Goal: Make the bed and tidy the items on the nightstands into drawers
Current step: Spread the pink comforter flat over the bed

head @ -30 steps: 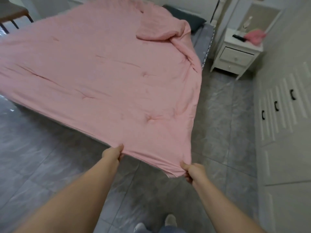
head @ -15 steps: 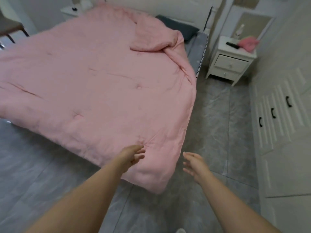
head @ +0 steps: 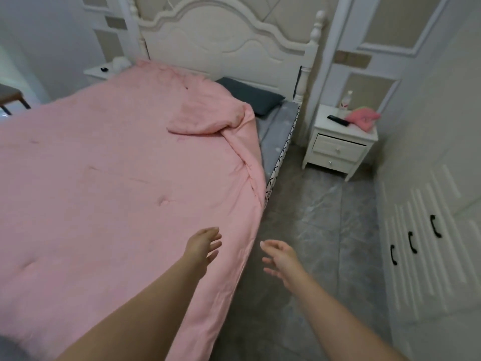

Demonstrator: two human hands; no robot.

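Note:
A pink quilt [head: 104, 183] lies spread over the bed, its upper right corner folded back [head: 208, 118] beside a dark grey pillow [head: 250, 99]. My left hand [head: 201, 247] hovers with loose fingers over the quilt's near right edge, holding nothing. My right hand [head: 282, 259] is open above the floor beside the bed, also holding nothing. The right nightstand [head: 338, 149] carries a black remote [head: 337, 120], a pink cloth item [head: 363, 119] and a white bottle [head: 345, 100]. The left nightstand [head: 97, 72] holds a small dark object [head: 104, 69] and a white item [head: 120, 64].
A white headboard [head: 229, 40] stands at the back. White wardrobe doors with black handles [head: 411, 242] line the right side. Grey tiled floor [head: 312, 217] runs between bed and wardrobe. A dark chair [head: 10, 96] stands at the far left.
Both hands let go of the quilt's corner, which dropped over the bed's edge. The view rose toward the headboard and I moved along the bed's right side.

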